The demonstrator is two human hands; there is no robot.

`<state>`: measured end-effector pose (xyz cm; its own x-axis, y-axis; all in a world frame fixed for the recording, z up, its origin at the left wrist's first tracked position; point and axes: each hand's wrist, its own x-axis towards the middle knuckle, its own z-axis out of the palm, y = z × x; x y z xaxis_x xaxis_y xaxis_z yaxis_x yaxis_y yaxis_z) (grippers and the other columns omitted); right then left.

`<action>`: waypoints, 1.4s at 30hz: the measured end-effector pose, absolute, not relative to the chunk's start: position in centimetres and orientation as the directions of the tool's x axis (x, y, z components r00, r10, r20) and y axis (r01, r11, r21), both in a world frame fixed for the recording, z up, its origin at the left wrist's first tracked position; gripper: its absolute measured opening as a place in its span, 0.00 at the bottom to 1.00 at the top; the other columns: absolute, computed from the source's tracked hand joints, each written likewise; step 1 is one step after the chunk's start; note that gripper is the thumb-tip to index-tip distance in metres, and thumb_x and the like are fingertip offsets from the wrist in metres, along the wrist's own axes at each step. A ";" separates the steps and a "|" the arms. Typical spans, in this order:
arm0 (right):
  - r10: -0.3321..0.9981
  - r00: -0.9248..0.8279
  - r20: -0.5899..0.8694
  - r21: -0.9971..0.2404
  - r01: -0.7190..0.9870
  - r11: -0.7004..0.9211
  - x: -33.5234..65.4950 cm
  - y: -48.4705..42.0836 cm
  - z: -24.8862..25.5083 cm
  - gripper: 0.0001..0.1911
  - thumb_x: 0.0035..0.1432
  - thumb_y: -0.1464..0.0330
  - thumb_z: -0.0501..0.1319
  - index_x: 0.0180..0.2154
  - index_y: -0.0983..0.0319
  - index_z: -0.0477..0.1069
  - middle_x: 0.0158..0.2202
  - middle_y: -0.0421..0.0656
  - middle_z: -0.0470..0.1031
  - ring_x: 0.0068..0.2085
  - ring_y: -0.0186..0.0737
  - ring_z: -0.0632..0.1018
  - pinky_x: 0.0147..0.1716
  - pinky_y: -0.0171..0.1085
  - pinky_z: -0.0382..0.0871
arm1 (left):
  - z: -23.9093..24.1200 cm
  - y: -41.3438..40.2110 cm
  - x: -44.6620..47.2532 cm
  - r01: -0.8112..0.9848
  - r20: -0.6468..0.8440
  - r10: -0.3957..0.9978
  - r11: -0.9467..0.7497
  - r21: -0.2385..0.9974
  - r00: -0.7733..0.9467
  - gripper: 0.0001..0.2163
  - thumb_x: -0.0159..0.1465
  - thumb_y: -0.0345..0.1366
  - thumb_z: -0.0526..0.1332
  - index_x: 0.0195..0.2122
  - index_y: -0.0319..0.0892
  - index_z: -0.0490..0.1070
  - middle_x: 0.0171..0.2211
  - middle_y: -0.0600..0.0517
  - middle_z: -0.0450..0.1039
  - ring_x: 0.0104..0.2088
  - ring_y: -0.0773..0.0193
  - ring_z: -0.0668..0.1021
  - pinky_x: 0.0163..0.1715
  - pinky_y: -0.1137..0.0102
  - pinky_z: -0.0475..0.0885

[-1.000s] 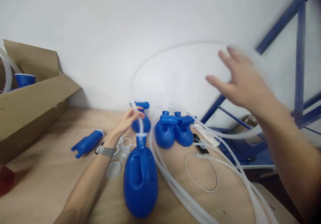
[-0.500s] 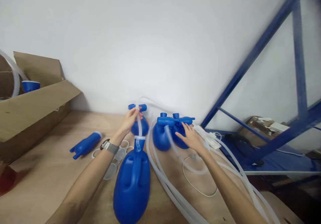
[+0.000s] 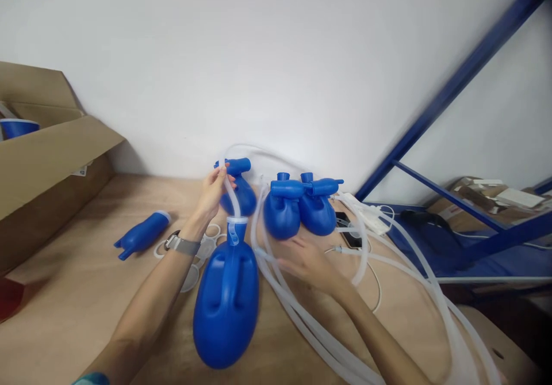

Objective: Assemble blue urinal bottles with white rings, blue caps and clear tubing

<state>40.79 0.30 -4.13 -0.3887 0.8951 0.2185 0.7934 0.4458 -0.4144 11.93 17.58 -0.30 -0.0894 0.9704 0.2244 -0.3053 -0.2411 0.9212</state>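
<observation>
One cardboard box (image 3: 47, 166), far left of the front bottle (image 3: 226, 316); one loose blue nozzle (image 3: 144, 235) between, open tabletop (image 3: 86, 316) on its left; left hand (image 3: 213, 189) pinches one tube (image 3: 233, 199), its end in the front bottle's mouth; one rear bottle (image 3: 241, 198) behind; two further bottles (image 3: 282, 218) behind right; right hand (image 3: 308, 261), blurred, right of the front bottle, grip cannot be told; tabletop's edge well beyond.

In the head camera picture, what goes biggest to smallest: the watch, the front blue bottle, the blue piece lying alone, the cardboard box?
Cardboard box, even cut off by the edge
Front blue bottle
Blue piece lying alone
Watch
</observation>
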 end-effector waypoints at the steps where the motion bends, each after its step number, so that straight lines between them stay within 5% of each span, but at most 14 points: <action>1: 0.885 -0.418 0.203 -0.396 0.792 0.465 40.3 -0.3 -4.7 0.23 0.72 0.53 0.64 0.61 0.57 0.74 0.57 0.50 0.80 0.57 0.55 0.80 0.58 0.53 0.75 | -0.4 17.7 11.9 -0.286 0.217 0.972 -0.235 0.929 -0.094 0.28 0.62 0.60 0.69 0.51 0.41 0.76 0.31 0.53 0.79 0.27 0.67 0.80 0.31 0.73 0.76; 4: 0.905 -0.398 0.153 -0.375 0.823 0.425 39.2 -1.4 -6.4 0.16 0.74 0.62 0.61 0.59 0.59 0.76 0.52 0.50 0.82 0.53 0.53 0.82 0.53 0.50 0.77 | -0.8 17.9 12.0 -0.200 0.193 0.977 -0.207 0.958 -0.089 0.28 0.62 0.64 0.66 0.44 0.39 0.77 0.37 0.47 0.82 0.32 0.63 0.83 0.32 0.71 0.77; 7: 0.925 -0.367 0.097 -0.381 0.845 0.375 39.3 -1.9 -7.0 0.17 0.75 0.71 0.54 0.58 0.58 0.76 0.50 0.49 0.82 0.47 0.48 0.84 0.47 0.45 0.79 | -1.3 17.5 11.4 -0.068 0.181 0.981 -0.186 0.980 -0.070 0.28 0.62 0.62 0.65 0.47 0.40 0.78 0.46 0.42 0.84 0.41 0.58 0.85 0.38 0.68 0.79; 11: 0.915 -0.388 0.107 -0.388 0.831 0.398 40.7 -3.0 -7.1 0.21 0.76 0.67 0.55 0.66 0.56 0.70 0.59 0.51 0.77 0.54 0.50 0.82 0.53 0.48 0.78 | -1.8 15.6 8.0 0.191 0.189 0.981 -0.176 0.966 -0.049 0.27 0.63 0.58 0.64 0.54 0.41 0.77 0.52 0.42 0.82 0.50 0.52 0.84 0.46 0.63 0.80; 15: 0.912 -0.395 0.111 -0.345 0.845 0.408 40.8 -3.7 -8.7 0.24 0.73 0.61 0.60 0.68 0.55 0.69 0.62 0.52 0.76 0.61 0.57 0.77 0.61 0.57 0.73 | -2.3 12.5 2.5 0.506 0.205 0.972 -0.123 0.854 -0.111 0.25 0.66 0.53 0.60 0.55 0.41 0.77 0.57 0.39 0.79 0.58 0.44 0.79 0.58 0.53 0.75; 18: 0.947 -0.301 0.110 -0.318 0.892 0.321 39.6 -3.1 -10.4 0.23 0.73 0.63 0.59 0.66 0.57 0.71 0.57 0.53 0.79 0.57 0.60 0.79 0.58 0.60 0.74 | -3.2 10.3 -1.5 0.697 0.197 0.962 -0.008 0.717 -0.191 0.26 0.62 0.49 0.64 0.58 0.40 0.75 0.67 0.33 0.69 0.71 0.30 0.64 0.68 0.39 0.60; 20: 0.965 -0.229 0.124 -0.314 0.914 0.257 38.8 -2.4 -11.0 0.25 0.73 0.64 0.56 0.67 0.60 0.70 0.56 0.57 0.78 0.55 0.62 0.80 0.55 0.60 0.75 | -3.9 9.4 -3.7 0.761 0.152 0.960 0.085 0.644 -0.236 0.29 0.60 0.47 0.65 0.59 0.36 0.73 0.67 0.27 0.67 0.71 0.21 0.60 0.66 0.33 0.57; 22: 0.971 -0.196 0.141 -0.319 0.919 0.232 38.3 -1.8 -11.1 0.26 0.74 0.65 0.53 0.69 0.62 0.68 0.58 0.60 0.76 0.56 0.62 0.79 0.55 0.58 0.75 | -4.5 8.9 -5.3 0.784 0.089 0.963 0.152 0.601 -0.255 0.31 0.58 0.45 0.66 0.59 0.31 0.73 0.61 0.22 0.72 0.66 0.18 0.67 0.62 0.32 0.62; 27: 0.967 -0.228 0.115 -0.361 0.897 0.255 38.1 -1.1 -9.9 0.21 0.72 0.68 0.56 0.63 0.56 0.74 0.53 0.50 0.80 0.54 0.52 0.81 0.54 0.46 0.75 | -4.0 7.8 -7.6 0.778 0.064 0.952 0.203 0.595 -0.298 0.37 0.60 0.45 0.66 0.68 0.33 0.66 0.59 0.27 0.75 0.62 0.24 0.74 0.60 0.41 0.69; 31: 0.970 -0.221 0.105 -0.397 0.884 0.245 38.7 -2.3 -8.2 0.18 0.71 0.72 0.53 0.54 0.59 0.78 0.51 0.51 0.82 0.51 0.50 0.83 0.51 0.43 0.76 | -1.5 5.9 -8.0 0.461 0.068 0.902 0.153 0.874 -0.427 0.39 0.60 0.46 0.68 0.71 0.43 0.60 0.58 0.39 0.76 0.56 0.41 0.80 0.50 0.55 0.79; 34: 0.973 -0.176 0.148 -0.444 0.867 0.225 39.3 -4.5 -5.8 0.18 0.75 0.70 0.48 0.55 0.60 0.74 0.50 0.50 0.82 0.50 0.50 0.84 0.49 0.45 0.78 | 0.2 3.7 -6.8 0.111 0.097 0.938 -0.063 0.992 -0.333 0.32 0.56 0.48 0.71 0.61 0.48 0.69 0.50 0.48 0.79 0.46 0.52 0.81 0.40 0.64 0.81; 37: 0.961 -0.162 0.226 -0.482 0.838 0.255 39.2 -7.7 -3.0 0.19 0.78 0.62 0.49 0.62 0.58 0.70 0.51 0.49 0.84 0.48 0.51 0.85 0.45 0.45 0.79 | 0.8 0.6 -4.0 -0.016 0.139 0.958 -0.148 0.989 -0.250 0.28 0.49 0.49 0.77 0.48 0.46 0.73 0.41 0.50 0.78 0.40 0.55 0.80 0.36 0.67 0.80; 42: 0.891 -0.342 0.299 -0.216 0.885 0.413 37.9 -11.8 -0.6 0.21 0.79 0.63 0.50 0.66 0.50 0.70 0.47 0.45 0.86 0.37 0.49 0.86 0.31 0.40 0.74 | 0.1 -4.8 2.1 -0.053 0.111 0.994 -0.111 0.992 -0.004 0.29 0.51 0.46 0.80 0.51 0.48 0.72 0.45 0.50 0.77 0.39 0.59 0.79 0.35 0.70 0.78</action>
<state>37.90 -11.78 -0.57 -0.3423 0.8907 0.2990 0.8848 0.4127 -0.2164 2.06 -4.85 0.11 -0.0040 0.9938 0.1108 -0.0528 -0.1108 0.9924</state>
